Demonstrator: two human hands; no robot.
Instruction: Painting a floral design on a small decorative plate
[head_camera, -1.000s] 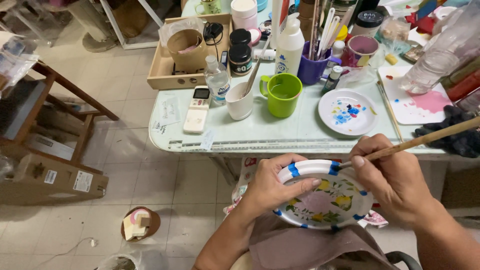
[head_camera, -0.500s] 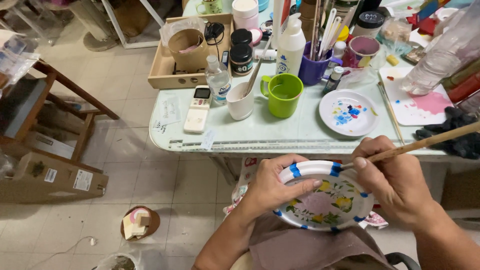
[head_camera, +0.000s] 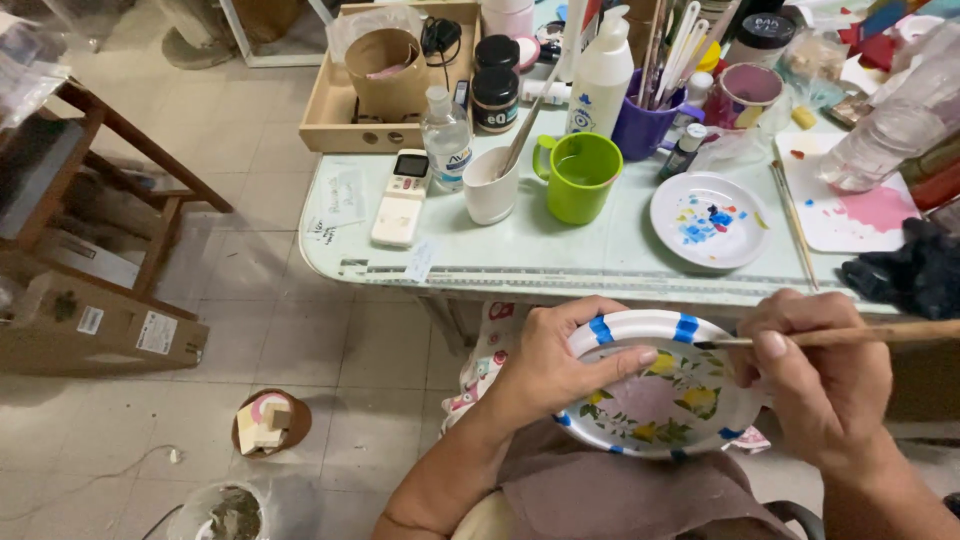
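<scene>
We see a pale tiled floor (head_camera: 250, 340), a light green glass-topped work table (head_camera: 560, 255), and a brown wooden stool frame (head_camera: 130, 170) at left.

The plate (head_camera: 660, 400) is round and white, with short blue strokes spaced around its rim and yellow fruits with green leaves painted around a pale pink middle. It is held tilted above the lap, below the front edge of the desk (head_camera: 560, 262). The paintbrush (head_camera: 850, 336) has a long, thin wooden handle and lies almost level, pointing to the left. Its dark tip touches the upper right rim of the plate, just beside one blue stroke.
</scene>
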